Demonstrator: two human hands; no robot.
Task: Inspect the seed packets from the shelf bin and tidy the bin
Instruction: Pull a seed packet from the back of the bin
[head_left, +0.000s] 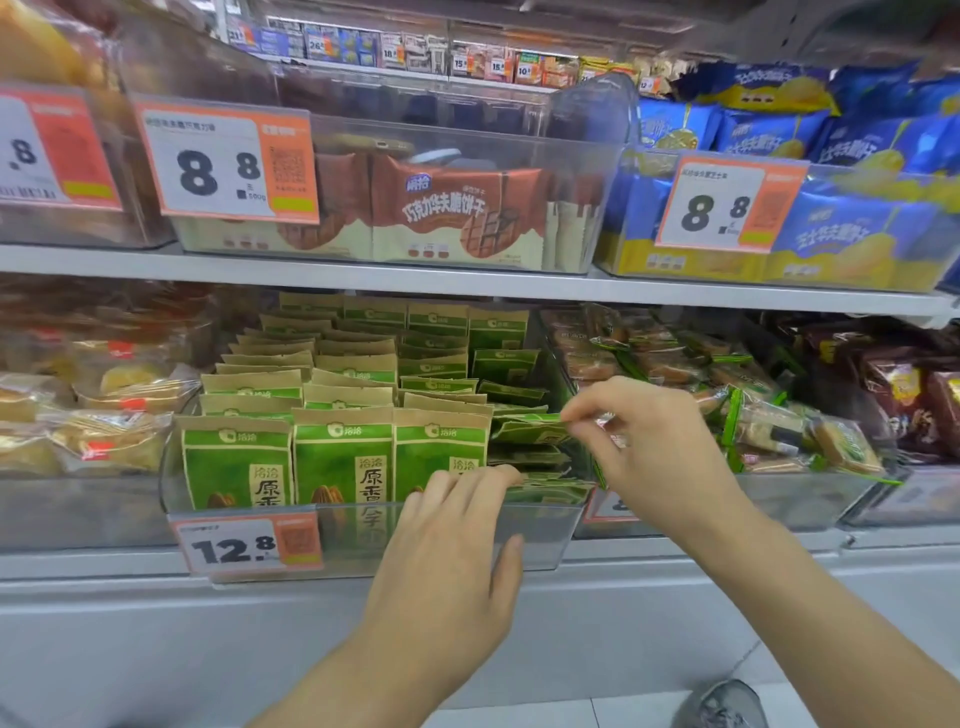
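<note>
A clear plastic bin on the lower shelf holds several green and tan seed packets standing in rows. In its right column, packets lie flat and tilted. My right hand pinches the edge of one tilted green packet there. My left hand grips the bin's front rim, fingers curled over it onto the flat packets and thumb on the outside wall.
A 12.8 price tag hangs on the bin's front left. A neighbouring bin of green-wrapped snacks sits to the right, bagged pastries to the left. The upper shelf carries bins of brown wafer packs and blue packs.
</note>
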